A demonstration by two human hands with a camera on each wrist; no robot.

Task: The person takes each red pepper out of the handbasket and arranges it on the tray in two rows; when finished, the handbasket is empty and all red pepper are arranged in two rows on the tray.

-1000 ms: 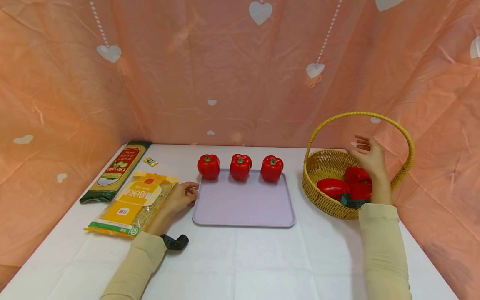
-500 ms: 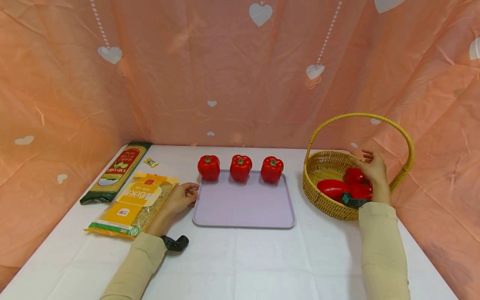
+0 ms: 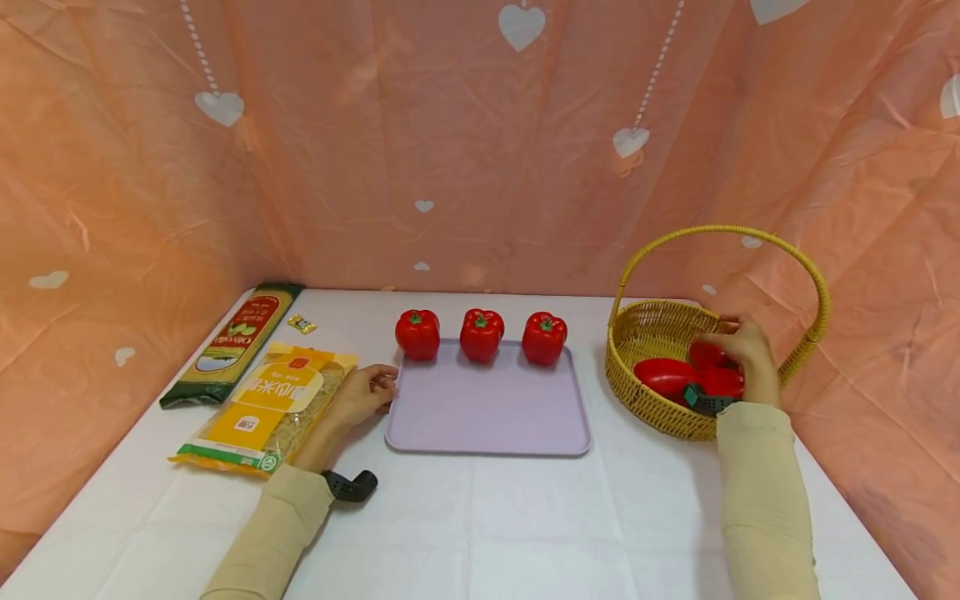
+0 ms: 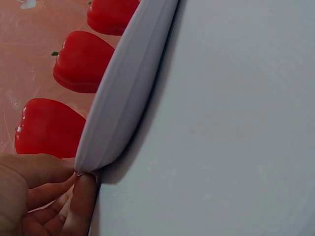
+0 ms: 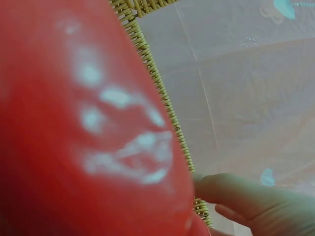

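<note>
My left hand (image 3: pixel 365 392) pinches the left edge of a pale lilac tray (image 3: pixel 487 417); in the left wrist view the thumb lies on the rim with a finger beneath. Three red bell peppers stand in a row along the tray's far edge: left (image 3: pixel 417 335), middle (image 3: pixel 482 336) and right (image 3: pixel 544 338). Inside the wicker basket (image 3: pixel 626 367), my right hand (image 3: pixel 746 350) reaches over a red bell pepper (image 3: pixel 708 355), its thumb at the pepper's far side. The other fingers are mostly hidden, and I cannot tell whether they grip it. Shiny red vegetables (image 3: pixel 666 377) lie nearer in the basket.
The basket's tall hoop handle (image 3: pixel 720 229) arches above my right hand. At left lie a yellow noodle packet (image 3: pixel 255 408), beside my left forearm, a dark green packet (image 3: pixel 236 342) and a small yellow sachet (image 3: pixel 302 323). A pink heart-patterned curtain (image 3: pixel 465 167) encloses the table.
My right hand has lowered from above the basket's far rim down to the red bell pepper inside, its fingers dropping toward it. The left hand and tray have stayed put.
</note>
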